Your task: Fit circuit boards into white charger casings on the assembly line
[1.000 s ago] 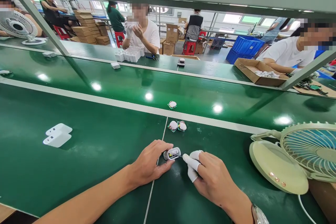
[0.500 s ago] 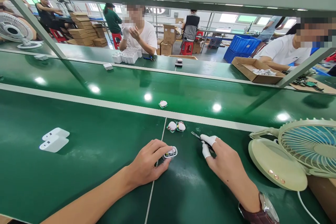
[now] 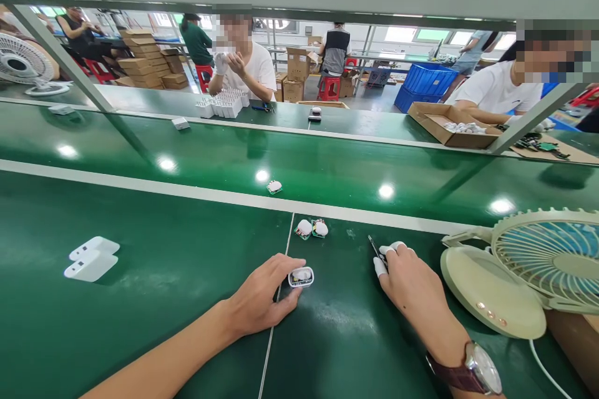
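My left hand pinches a small white charger housing standing on the green bench, its open end facing up. Inside the housing sits a circuit board with a white blob on top. To the right, my right hand, with white finger cots, is closed around thin dark tweezers whose tips point away from me. Just beyond the housing lie two circuit boards with white tops, a left one and a right one. Two white charger housings lie side by side at the left.
A beige fan stands close to my right hand. Past the pale bench strip, another board lies on the green conveyor belt, with a white box farther back. Two people work opposite, one near a cardboard box.
My right hand has moved right and turned, so the tweezers now point away instead of left. The board and the white box on the belt have shifted left. My left hand remains at the housing.
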Tool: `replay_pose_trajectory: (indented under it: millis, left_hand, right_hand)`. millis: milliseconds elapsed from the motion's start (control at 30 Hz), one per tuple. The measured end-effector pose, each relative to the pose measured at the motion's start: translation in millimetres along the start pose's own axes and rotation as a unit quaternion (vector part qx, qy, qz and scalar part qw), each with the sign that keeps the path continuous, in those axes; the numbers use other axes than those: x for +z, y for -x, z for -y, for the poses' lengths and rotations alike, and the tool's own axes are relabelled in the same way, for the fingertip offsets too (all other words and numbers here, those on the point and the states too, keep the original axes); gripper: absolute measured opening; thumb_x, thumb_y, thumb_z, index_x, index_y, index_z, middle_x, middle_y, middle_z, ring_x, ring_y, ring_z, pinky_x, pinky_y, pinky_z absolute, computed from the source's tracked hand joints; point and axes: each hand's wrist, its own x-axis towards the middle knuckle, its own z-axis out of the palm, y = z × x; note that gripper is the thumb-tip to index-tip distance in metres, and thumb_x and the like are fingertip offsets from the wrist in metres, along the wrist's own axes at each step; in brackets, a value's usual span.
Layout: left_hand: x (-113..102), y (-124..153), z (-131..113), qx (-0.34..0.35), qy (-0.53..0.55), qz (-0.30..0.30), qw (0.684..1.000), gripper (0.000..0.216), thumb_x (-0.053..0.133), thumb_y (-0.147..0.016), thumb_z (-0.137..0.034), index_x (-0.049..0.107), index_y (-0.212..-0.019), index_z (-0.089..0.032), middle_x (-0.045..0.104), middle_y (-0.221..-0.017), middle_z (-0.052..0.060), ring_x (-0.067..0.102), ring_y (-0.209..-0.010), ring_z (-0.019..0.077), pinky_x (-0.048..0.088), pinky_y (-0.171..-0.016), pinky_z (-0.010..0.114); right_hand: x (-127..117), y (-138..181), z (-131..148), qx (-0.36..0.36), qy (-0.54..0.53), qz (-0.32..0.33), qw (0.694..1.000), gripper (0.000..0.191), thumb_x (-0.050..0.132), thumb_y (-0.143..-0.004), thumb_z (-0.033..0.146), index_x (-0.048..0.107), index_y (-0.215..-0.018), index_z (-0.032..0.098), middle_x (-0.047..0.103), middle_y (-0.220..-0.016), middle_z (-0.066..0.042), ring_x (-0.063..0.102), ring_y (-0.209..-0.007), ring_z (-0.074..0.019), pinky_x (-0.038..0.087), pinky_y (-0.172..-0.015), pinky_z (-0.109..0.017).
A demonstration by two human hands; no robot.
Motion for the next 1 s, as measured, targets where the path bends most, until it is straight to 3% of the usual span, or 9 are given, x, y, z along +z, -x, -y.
replay_pose_trajectory:
  millis: [133, 233, 300, 667, 767, 833, 867, 933, 1000]
  left_hand:
    - [0.2, 2.4, -2.0, -0.010, 0.045, 0.013, 0.999, 0.034, 0.059, -0.094, -0.011, 0.053, -0.126, -0.021, 0.072, -0.105, 0.008, 0.069, -0.092, 0.0194, 0.060, -0.083, 0.033]
    - [0.0, 2.9, -4.6, 0.016, 0.046, 0.030, 0.998, 0.033, 0.058, -0.096, -0.011, 0.055, -0.127, -0.021, 0.072, -0.114, 0.011, 0.070, -0.102, 0.0208, 0.060, -0.091, 0.034]
    - [-0.4, 3.3, -5.0, 0.031, 0.026, 0.034, 0.999, 0.031, 0.059, -0.097, -0.011, 0.057, -0.126, -0.021, 0.072, -0.117, 0.012, 0.070, -0.104, 0.0209, 0.061, -0.092, 0.034]
    - [0.0, 0.0, -9.2, 0.054, 0.006, 0.034, 0.998, 0.016, 0.058, -0.096, -0.006, 0.066, -0.102, -0.019, 0.072, -0.114, 0.015, 0.070, -0.096, 0.0207, 0.061, -0.082, 0.032]
    - [4.9, 1.6, -7.6, -0.020, 0.096, 0.014, 0.995, 0.013, 0.060, -0.096, -0.009, 0.067, -0.099, -0.019, 0.073, -0.115, 0.014, 0.071, -0.098, 0.0207, 0.061, -0.085, 0.034]
    - [5.7, -0.1, -3.5, -0.161, 0.223, -0.019, 0.961, 0.003, 0.066, -0.096, -0.017, 0.067, -0.098, -0.019, 0.075, -0.108, 0.011, 0.073, -0.094, 0.0198, 0.062, -0.083, 0.032]
    - [4.7, -2.4, -0.8, -0.246, 0.299, -0.037, 0.921, 0.007, 0.070, -0.094, -0.024, 0.067, -0.097, -0.019, 0.076, -0.101, 0.009, 0.074, -0.089, 0.0190, 0.063, -0.080, 0.031]
    - [0.0, -8.9, 4.7, -0.388, 0.436, -0.071, 0.809, 0.023, 0.079, -0.088, -0.034, 0.066, -0.095, -0.017, 0.076, -0.088, 0.006, 0.074, -0.077, 0.0174, 0.065, -0.072, 0.029]
    - [-6.2, -16.2, 8.7, -0.458, 0.522, -0.103, 0.712, 0.031, 0.086, -0.082, -0.037, 0.067, -0.093, -0.014, 0.076, -0.085, 0.005, 0.074, -0.071, 0.0165, 0.066, -0.070, 0.029]
  right_hand:
    - [-2.9, 1.2, 20.0, -0.144, -0.191, -0.147, 0.960, 0.025, 0.050, -0.105, 0.025, 0.063, -0.125, 0.018, 0.068, -0.111, -0.014, 0.069, -0.100, -0.0274, 0.060, -0.086, -0.042]
    - [-6.1, 7.9, 46.1, -0.247, -0.366, -0.135, 0.887, 0.034, 0.054, -0.105, 0.023, 0.055, -0.139, 0.023, 0.065, -0.123, -0.012, 0.066, -0.111, -0.0238, 0.061, -0.092, -0.040]
    - [-4.2, 13.0, 60.7, -0.272, -0.411, -0.114, 0.863, 0.039, 0.056, -0.104, 0.020, 0.054, -0.142, 0.025, 0.064, -0.123, -0.012, 0.066, -0.107, -0.0233, 0.062, -0.088, -0.040]
    - [4.6, 18.0, 74.6, -0.282, -0.405, -0.105, 0.863, 0.042, 0.051, -0.100, 0.008, 0.056, -0.138, 0.025, 0.066, -0.114, -0.012, 0.067, -0.097, -0.0243, 0.062, -0.077, -0.040]
    - [9.3, 17.7, 76.2, -0.271, -0.424, -0.106, 0.858, 0.045, 0.051, -0.102, 0.013, 0.049, -0.146, 0.025, 0.066, -0.116, -0.012, 0.067, -0.100, -0.0252, 0.062, -0.081, -0.042]
    - [13.2, 18.4, 76.4, -0.258, -0.433, -0.097, 0.858, 0.051, 0.053, -0.103, 0.021, 0.040, -0.153, 0.022, 0.066, -0.116, -0.014, 0.067, -0.100, -0.0268, 0.063, -0.083, -0.044]
    - [14.9, 18.9, 76.3, -0.249, -0.435, -0.093, 0.860, 0.055, 0.053, -0.104, 0.024, 0.035, -0.155, 0.021, 0.066, -0.113, -0.014, 0.067, -0.098, -0.0272, 0.063, -0.083, -0.045]
    - [17.6, 20.4, 76.2, -0.237, -0.434, -0.092, 0.864, 0.059, 0.054, -0.104, 0.028, 0.029, -0.158, 0.019, 0.066, -0.108, -0.013, 0.067, -0.092, -0.0271, 0.064, -0.080, -0.046]
    - [19.2, 21.8, 76.4, -0.238, -0.425, -0.097, 0.868, 0.059, 0.052, -0.104, 0.027, 0.029, -0.158, 0.019, 0.066, -0.106, -0.013, 0.066, -0.090, -0.0267, 0.064, -0.079, -0.046]
